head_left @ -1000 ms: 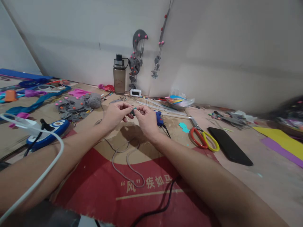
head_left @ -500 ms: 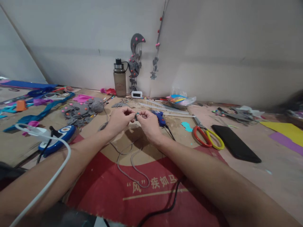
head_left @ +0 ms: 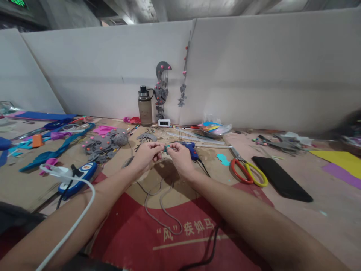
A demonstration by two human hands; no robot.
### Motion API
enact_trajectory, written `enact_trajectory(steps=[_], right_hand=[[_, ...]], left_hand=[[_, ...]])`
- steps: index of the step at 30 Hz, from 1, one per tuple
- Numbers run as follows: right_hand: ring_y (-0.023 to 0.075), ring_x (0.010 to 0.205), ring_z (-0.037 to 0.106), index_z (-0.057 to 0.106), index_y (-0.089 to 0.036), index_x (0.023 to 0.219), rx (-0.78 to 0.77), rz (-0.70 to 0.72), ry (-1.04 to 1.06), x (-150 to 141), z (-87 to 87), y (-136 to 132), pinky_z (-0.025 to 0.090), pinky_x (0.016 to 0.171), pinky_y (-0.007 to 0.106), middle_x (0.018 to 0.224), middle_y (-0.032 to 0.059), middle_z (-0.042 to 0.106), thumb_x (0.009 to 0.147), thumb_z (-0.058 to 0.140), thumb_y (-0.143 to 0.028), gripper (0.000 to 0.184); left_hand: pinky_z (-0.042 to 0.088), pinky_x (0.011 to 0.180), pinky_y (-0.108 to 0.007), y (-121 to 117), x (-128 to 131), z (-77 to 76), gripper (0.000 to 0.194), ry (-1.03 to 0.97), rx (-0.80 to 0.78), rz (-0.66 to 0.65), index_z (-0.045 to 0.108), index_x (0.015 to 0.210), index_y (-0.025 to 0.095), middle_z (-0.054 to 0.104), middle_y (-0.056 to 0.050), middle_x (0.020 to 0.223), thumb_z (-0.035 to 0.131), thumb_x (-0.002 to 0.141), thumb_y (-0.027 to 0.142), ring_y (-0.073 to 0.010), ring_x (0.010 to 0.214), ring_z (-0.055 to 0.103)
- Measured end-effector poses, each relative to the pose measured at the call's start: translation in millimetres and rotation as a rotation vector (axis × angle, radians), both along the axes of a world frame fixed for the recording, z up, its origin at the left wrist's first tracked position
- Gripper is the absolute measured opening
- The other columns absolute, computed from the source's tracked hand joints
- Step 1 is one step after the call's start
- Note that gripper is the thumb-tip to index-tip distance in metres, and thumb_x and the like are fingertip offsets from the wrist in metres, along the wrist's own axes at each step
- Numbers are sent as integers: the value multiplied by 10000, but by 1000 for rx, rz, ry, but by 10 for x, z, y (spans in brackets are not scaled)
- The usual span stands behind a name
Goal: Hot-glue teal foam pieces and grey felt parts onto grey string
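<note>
My left hand (head_left: 149,155) and my right hand (head_left: 179,156) meet above the cardboard, both with fingers pinched on one small dark teal piece (head_left: 166,148). Its kind is too small to make out. Below them a grey cord (head_left: 149,218) lies in loose loops across the cardboard sheet (head_left: 126,233), which has a red printed part. Just beyond my right hand lies a blue glue gun (head_left: 193,150), partly hidden by that hand. Grey felt pieces with pink dots (head_left: 98,145) and a ball of grey yarn (head_left: 122,139) lie to the left.
Scissors (head_left: 248,171) and a black phone (head_left: 280,177) lie on the right. A blue power strip (head_left: 81,178) with a white cable (head_left: 81,214) crosses near my left forearm. At the back stand a bottle (head_left: 144,111) and a small clock (head_left: 164,123); grey felt hangings (head_left: 160,94) hang on the wall.
The view has tilted up, showing more above the wall panel. My hands stay pinched together on the small teal piece, which shows slightly more between the fingers.
</note>
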State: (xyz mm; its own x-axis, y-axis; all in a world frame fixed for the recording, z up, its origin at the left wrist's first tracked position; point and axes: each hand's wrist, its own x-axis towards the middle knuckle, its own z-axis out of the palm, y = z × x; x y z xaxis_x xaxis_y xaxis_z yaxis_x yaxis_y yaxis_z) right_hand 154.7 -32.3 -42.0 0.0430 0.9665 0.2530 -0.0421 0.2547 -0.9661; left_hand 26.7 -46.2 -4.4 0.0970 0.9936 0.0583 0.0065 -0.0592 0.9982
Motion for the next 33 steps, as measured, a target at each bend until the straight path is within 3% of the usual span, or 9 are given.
enact_trajectory(steps=[5, 13, 20, 28, 33], right_hand=[[91, 523, 392, 582, -163, 749, -17, 11, -4, -18, -8, -2, 286, 516, 225, 618, -40, 525, 671, 592, -340, 193], [99, 536, 408, 587, -174, 783, 0, 37, -44, -49, -36, -15, 302, 520, 227, 628, -36, 532, 706, 577, -361, 203], [114, 636, 474, 592, -178, 821, 50, 86, 0, -36, -81, 6, 361, 603, 235, 739, -11, 586, 732, 579, -392, 232], [104, 604, 417, 573, -173, 750, 43, 34, 6, -16, -1, -38, 338, 592, 235, 668, -32, 524, 732, 565, -360, 188], [104, 594, 415, 574, -174, 753, 59, 33, -7, -16, 9, -31, 339, 589, 236, 671, -31, 528, 731, 562, -349, 177]], left_hand=[[277, 389, -168, 19, -15, -32, 238, 48, 28, 26, 660, 780, 122, 523, 25, 489, 712, 641, 308, -56, 417, 421], [306, 422, -188, 47, -57, -86, 181, 287, 200, 148, 660, 739, 149, 564, 14, 541, 659, 690, 323, -74, 457, 454], [296, 406, -181, 110, -50, -119, 152, 183, 168, 116, 633, 743, 155, 511, 45, 493, 652, 695, 298, -60, 408, 425], [215, 349, -150, 95, -17, -143, 185, -43, 14, 24, 587, 755, 159, 486, 53, 462, 686, 674, 293, -44, 371, 394], [239, 344, -139, 51, 1, -89, 199, -77, -29, 5, 584, 719, 144, 500, 39, 468, 705, 660, 291, -45, 389, 446]])
